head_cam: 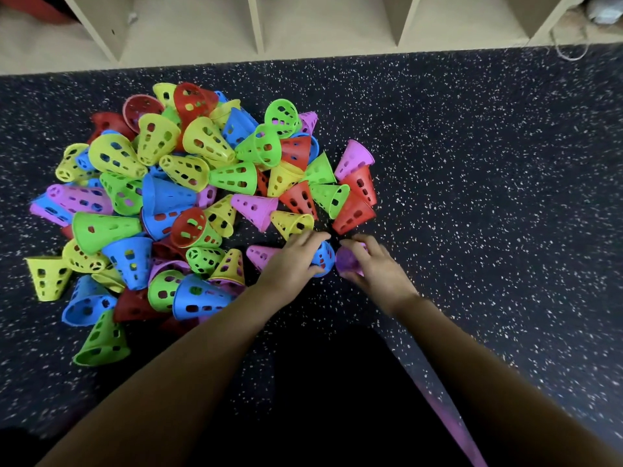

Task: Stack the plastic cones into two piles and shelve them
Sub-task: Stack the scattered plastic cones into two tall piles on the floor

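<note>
The loose cones (pixel 188 203) lie heaped on the speckled floor (pixel 472 163), none stacked yet. The left hand (pixel 293 261) has its fingers curled round a blue cone (pixel 325 259). Just beside it, the right hand (pixel 377 267) grips a purple cone (pixel 349 262). They look like thin perforated plastic, probably light, stiffish and slick, so they are best held near the wide rim.

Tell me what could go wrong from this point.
1. The left hand grips a blue cone and the right hand a purple cone; if they meet crooked, nesting could jam.
2. The left forearm lies close beside the loose pile; a sweep could scatter cones farther across the floor.
</note>
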